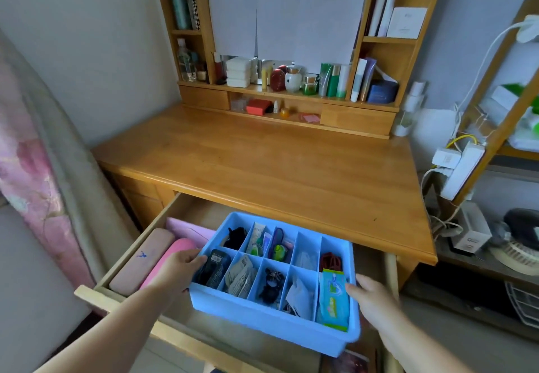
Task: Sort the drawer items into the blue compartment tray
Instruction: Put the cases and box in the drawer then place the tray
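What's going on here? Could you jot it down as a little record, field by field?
Holder: a person, both hands on the blue tray
Left hand: grips the tray's left rim
Right hand: holds the tray's right end
Tray position: over the open drawer
Tray contents: ten compartments, all with something in them; a tissue pack front right
Still in drawer: pink cases at left
Desk top: bare wood

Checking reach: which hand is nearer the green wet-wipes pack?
Right hand, fingertips beside the green wet-wipes pack at the tray's right end; left hand grips the opposite end.
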Motion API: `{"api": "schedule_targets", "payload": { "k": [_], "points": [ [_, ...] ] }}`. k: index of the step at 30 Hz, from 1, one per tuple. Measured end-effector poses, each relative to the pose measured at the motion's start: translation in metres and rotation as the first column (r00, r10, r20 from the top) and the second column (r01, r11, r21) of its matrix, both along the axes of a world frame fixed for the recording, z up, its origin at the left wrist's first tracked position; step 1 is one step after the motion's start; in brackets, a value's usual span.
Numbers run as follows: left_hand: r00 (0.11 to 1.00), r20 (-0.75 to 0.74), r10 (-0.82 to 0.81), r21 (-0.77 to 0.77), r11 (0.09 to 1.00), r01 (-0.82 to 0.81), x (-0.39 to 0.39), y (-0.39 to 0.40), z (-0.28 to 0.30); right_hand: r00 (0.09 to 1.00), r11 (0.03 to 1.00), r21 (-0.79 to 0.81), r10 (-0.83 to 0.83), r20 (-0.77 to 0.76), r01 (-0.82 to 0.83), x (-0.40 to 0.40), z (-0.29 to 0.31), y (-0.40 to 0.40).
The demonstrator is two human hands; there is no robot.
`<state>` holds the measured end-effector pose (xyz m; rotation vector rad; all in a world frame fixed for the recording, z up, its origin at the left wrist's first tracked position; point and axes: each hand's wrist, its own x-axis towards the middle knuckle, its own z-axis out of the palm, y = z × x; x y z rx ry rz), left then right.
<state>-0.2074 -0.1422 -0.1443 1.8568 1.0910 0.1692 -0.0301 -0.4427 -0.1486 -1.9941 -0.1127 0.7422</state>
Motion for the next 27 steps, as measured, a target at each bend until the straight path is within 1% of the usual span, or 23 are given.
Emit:
{"api": "schedule_targets", "payload": {
  "k": [4,6,8,10,11,13,15,16,17,18,19,20,21,22,24,25,27],
  "points": [
    [1.000,0.030,-0.007,0.017,1.000,0.006,0.016,0.017,-0.016,0.999,0.997,-0.053,0.050,0.016,-0.049,0.002,-0.018,0.010],
    [0.998,0.047,-0.028,0.046,0.999,0.026,0.028,0.023,-0.022,0.999,0.997,-0.065,0.034,0.017,-0.033,0.010,-0.025,0.014],
    [0.995,0.088,-0.047,0.078,0.996,0.040,0.041,0.025,-0.026,1.000,0.999,-0.035,0.003,0.018,-0.002,0.019,-0.026,0.018],
    [0.993,0.101,-0.059,0.091,0.995,0.050,0.056,0.027,-0.033,0.997,0.999,-0.016,-0.042,0.072,0.043,0.034,-0.026,0.024],
    [0.994,0.089,-0.067,0.094,0.994,0.059,0.063,0.028,-0.036,0.993,0.997,-0.033,-0.061,0.103,0.065,0.039,-0.026,0.025],
    [0.994,0.066,-0.085,0.093,0.993,0.079,0.068,0.026,-0.038,0.989,0.994,-0.096,-0.044,0.142,0.058,0.041,-0.027,0.024],
    [0.993,0.041,-0.106,0.100,0.990,0.102,0.074,0.026,-0.047,0.986,0.981,-0.193,0.019,0.165,0.013,0.043,-0.034,0.020],
    [0.993,0.021,-0.116,0.108,0.988,0.113,0.075,0.025,-0.052,0.973,0.958,-0.284,0.100,0.210,-0.037,0.044,-0.037,0.016],
    [0.992,0.001,-0.126,0.118,0.985,0.124,0.076,0.023,-0.055,0.930,0.900,-0.428,0.225,0.291,-0.084,0.043,-0.040,0.012],
    [0.991,-0.020,-0.134,0.126,0.983,0.136,0.076,0.022,-0.057,0.857,0.809,-0.580,0.360,0.368,-0.091,0.042,-0.043,0.007],
    [0.988,-0.041,-0.149,0.146,0.977,0.153,0.076,0.021,-0.058,0.767,0.717,-0.693,0.484,0.420,-0.073,0.041,-0.044,0.003],
    [0.984,-0.062,-0.170,0.181,0.967,0.178,0.078,0.020,-0.056,0.687,0.660,-0.750,0.565,0.457,-0.043,0.040,-0.043,0.000],
    [0.977,-0.081,-0.199,0.230,0.950,0.212,0.079,0.019,-0.053,0.620,0.641,-0.767,0.609,0.495,-0.017,0.040,-0.041,-0.002],
    [0.970,-0.095,-0.225,0.270,0.932,0.243,0.081,0.019,-0.050,0.561,0.653,-0.757,0.625,0.543,0.006,0.040,-0.040,-0.004],
    [0.961,-0.103,-0.258,0.283,0.918,0.277,0.083,0.016,-0.046,0.489,0.693,-0.720,0.616,0.617,0.036,0.041,-0.039,-0.011],
    [0.959,-0.106,-0.263,0.275,0.919,0.282,0.082,0.013,-0.045,0.473,0.717,-0.695,0.593,0.652,0.058,0.041,-0.039,-0.016],
    [0.959,-0.106,-0.264,0.262,0.923,0.283,0.081,-0.001,-0.045,0.494,0.745,-0.663,0.551,0.673,0.072,0.041,-0.040,-0.030]
  ]
}}
